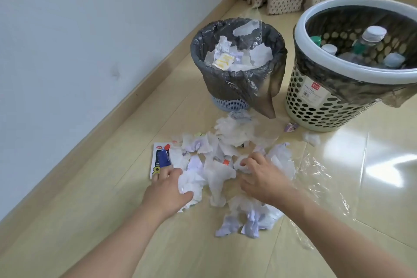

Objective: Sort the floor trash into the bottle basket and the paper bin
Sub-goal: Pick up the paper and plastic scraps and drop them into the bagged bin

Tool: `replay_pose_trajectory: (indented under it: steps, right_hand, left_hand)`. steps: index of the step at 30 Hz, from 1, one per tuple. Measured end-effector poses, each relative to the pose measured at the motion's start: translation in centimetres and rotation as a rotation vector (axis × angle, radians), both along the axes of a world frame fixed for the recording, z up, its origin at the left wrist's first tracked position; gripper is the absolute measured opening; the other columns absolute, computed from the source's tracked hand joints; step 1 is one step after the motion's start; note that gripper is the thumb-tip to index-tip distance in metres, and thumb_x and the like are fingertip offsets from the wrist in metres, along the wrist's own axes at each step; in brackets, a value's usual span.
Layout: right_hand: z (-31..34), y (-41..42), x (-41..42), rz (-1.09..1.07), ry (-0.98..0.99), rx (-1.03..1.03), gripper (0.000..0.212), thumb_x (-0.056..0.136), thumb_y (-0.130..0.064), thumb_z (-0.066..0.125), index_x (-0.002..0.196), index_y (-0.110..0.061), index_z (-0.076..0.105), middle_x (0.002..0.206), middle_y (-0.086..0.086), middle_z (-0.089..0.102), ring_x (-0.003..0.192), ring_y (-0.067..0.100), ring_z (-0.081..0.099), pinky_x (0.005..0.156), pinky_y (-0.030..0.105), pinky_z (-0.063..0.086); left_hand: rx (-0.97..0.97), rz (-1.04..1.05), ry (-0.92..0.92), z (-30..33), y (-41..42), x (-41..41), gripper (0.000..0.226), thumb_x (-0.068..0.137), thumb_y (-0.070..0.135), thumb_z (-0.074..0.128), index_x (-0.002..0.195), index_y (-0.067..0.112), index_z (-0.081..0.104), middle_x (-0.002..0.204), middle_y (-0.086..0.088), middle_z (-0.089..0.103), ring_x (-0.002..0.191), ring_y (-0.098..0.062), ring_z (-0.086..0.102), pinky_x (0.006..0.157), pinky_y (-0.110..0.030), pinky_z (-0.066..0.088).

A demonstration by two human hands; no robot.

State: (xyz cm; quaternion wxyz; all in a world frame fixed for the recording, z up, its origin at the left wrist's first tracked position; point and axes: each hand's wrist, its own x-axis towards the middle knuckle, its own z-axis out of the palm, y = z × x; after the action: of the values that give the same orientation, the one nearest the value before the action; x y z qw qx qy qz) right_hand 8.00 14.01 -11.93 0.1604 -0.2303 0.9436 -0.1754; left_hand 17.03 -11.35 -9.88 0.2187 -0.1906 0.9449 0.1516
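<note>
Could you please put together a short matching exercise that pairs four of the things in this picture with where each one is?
Things:
1. plastic bottles
2. crumpled paper pile
3. clear plastic film
4. printed card

Places:
A. on the floor at the right edge of the pile
B. inside the perforated basket with the white rim
C. on the floor under both hands
D. flat on the floor at the left edge of the pile

Pairs: 1-B, 2-C, 3-A, 4-D

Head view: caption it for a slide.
Both hands gather crumpled paper before the paper bin and bottle basket.
</note>
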Motion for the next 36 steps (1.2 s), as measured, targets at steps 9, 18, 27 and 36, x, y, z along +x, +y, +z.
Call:
replay_pose_trajectory:
  steps: [9,18,27,36]
  right_hand:
    - [-0.2,0.5,1.0,0.166,0.049,0.219,0.013,0.087,-0.013,0.045,0.085,-0.023,0.055,0.089,-0.004,0.055,0.084,0.02,0.045,0.075,0.028,0.028]
    - [0.5,0.0,1.1,0.244,-0.003,0.413,0.056,0.086,-0.037,0.049,0.138,-0.019,0.039,0.131,0.003,0.048,0.123,0.027,0.04,0.101,0.034,0.028]
    - [0.3,-0.6,1.4,0.208,0.076,0.292,0.017,0.094,-0.02,0.041,0.088,-0.023,0.057,0.086,-0.002,0.054,0.094,0.022,0.052,0.078,0.029,0.024]
    - [1.4,-0.4,0.0,0.152,-0.047,0.2,0.028,0.089,-0.038,0.044,0.101,-0.017,0.058,0.098,0.0,0.057,0.09,0.022,0.057,0.073,0.028,0.039]
  left_hand:
    - [-0.153,-0.045,-0.01,-1.0,2.0,2.3,0.022,0.093,0.014,0.047,0.114,0.018,0.046,0.115,-0.003,0.051,0.099,-0.025,0.057,0.07,-0.034,0.045]
    - [0.12,0.127,0.208,2.4,0.6,1.2,0.013,0.086,0.007,0.049,0.088,0.018,0.055,0.083,-0.001,0.06,0.068,-0.022,0.051,0.058,-0.03,0.039]
    - [0.233,0.28,0.373,7.1,-0.6,-0.7,0.015,0.096,0.023,0.054,0.088,0.012,0.06,0.07,0.003,0.055,0.062,-0.019,0.048,0.057,-0.028,0.035]
    - [0.587,0.484,0.348,9.6,-0.9,-2.6,0.027,0.097,0.026,0.054,0.081,0.004,0.057,0.075,-0.005,0.057,0.062,-0.022,0.051,0.059,-0.03,0.047]
